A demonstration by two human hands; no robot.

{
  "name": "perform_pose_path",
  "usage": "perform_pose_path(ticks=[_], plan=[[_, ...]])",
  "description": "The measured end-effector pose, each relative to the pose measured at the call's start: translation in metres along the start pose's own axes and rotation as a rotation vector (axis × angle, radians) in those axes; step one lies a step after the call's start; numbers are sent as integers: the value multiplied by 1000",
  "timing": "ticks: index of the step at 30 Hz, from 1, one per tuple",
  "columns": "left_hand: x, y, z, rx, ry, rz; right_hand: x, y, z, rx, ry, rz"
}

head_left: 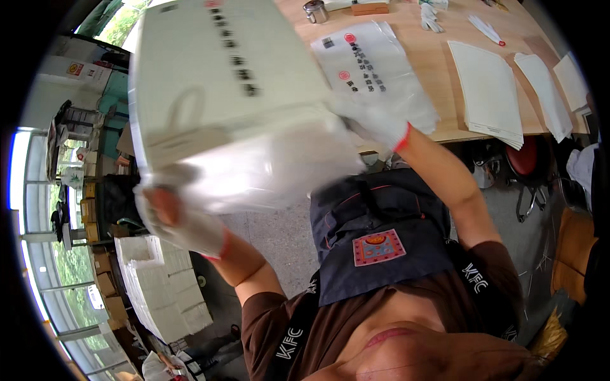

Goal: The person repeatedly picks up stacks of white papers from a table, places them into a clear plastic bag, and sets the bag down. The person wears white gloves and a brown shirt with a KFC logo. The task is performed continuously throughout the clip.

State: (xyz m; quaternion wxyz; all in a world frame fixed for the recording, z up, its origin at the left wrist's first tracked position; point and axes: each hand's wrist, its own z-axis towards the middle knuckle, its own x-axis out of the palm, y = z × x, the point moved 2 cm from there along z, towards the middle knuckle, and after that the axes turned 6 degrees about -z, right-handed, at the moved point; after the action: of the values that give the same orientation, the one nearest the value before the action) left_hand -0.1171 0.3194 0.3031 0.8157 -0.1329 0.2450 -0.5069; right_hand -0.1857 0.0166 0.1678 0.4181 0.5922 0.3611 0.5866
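Currently, in the head view, a clear plastic package [184,70] containing cream sheets is raised in front of the person, at the near left of the wooden table [438,57]. Its upper face carries a column of dark print and a red mark near the top. A loose, glossy plastic flap [267,168] extends along its near edge. The package is blurred.

The left hand [187,219], in a white glove with a red cuff, is located at the near left corner of the package. Its grip is narrow, with the fingers closed on the plastic. The right hand [379,124], gloved likewise, is located at the package's right edge. Its fingertips are blurred and partly hidden; whether they pinch the edge cannot be told.

Just beyond the right hand, printed plastic bags [375,63] lie flat on the table. To their right are a wide stack of cream sheets [489,95] and a narrower stack [543,92]. Along the far side are a metal cup [314,11], a reddish-brown block [370,9] and a white glove [431,18]. At lower left stands a tall white paper pile [165,292].
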Motion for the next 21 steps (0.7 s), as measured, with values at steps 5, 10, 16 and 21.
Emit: perform_pose_path(ticks=[5,10,16,21], plan=[[-9,63,42,-619,-72,-139,64,45,60,74,65,-477],[-14,173,-88,-328,-68,-6,47,42,22,-7,208,-203],[103,63,-271,-133,436,-154,-86,27,-87,137,-292,-252],[210,-42,-294,-240,1358,-256,-125,-10,-170,117,-631,-39]])
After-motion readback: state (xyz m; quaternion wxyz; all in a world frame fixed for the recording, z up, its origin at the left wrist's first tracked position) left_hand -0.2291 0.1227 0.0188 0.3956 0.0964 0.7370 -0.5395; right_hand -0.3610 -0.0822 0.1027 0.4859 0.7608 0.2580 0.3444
